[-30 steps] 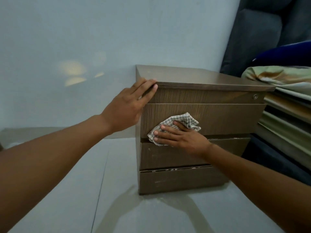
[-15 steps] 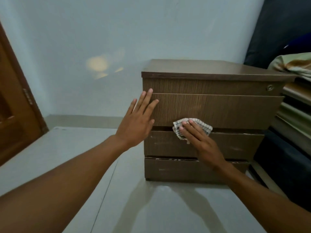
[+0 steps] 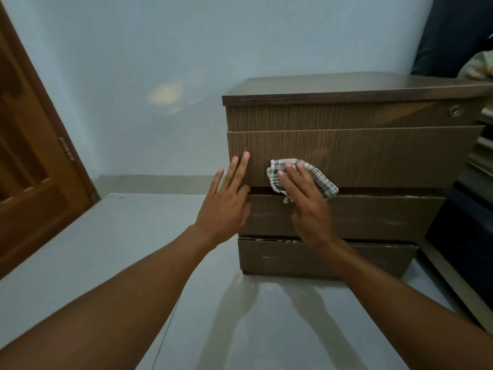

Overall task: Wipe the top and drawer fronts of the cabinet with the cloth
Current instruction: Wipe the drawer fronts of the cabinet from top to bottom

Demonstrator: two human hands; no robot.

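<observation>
A dark brown wooden cabinet (image 3: 373,153) with several stacked drawer fronts stands on the pale floor against the wall. A small checked cloth (image 3: 321,180) lies flat against the lower edge of the big upper drawer front. My right hand (image 3: 306,206) presses it there with straight fingers spread over it. My left hand (image 3: 226,201) is flat with straight fingers, its fingertips touching the left end of the same drawer front. A round lock (image 3: 453,111) sits at the right of the top strip.
A brown wooden door (image 3: 32,161) stands at the left. Dark upholstery (image 3: 453,36) and folded bedding (image 3: 480,68) crowd the cabinet's right side. The glossy grey floor (image 3: 133,249) stretches to the left and in front.
My left hand left the cabinet's top corner and dropped to the upper drawer front. My right hand slid the cloth along that drawer's lower edge. My view swung left, bringing the door in.
</observation>
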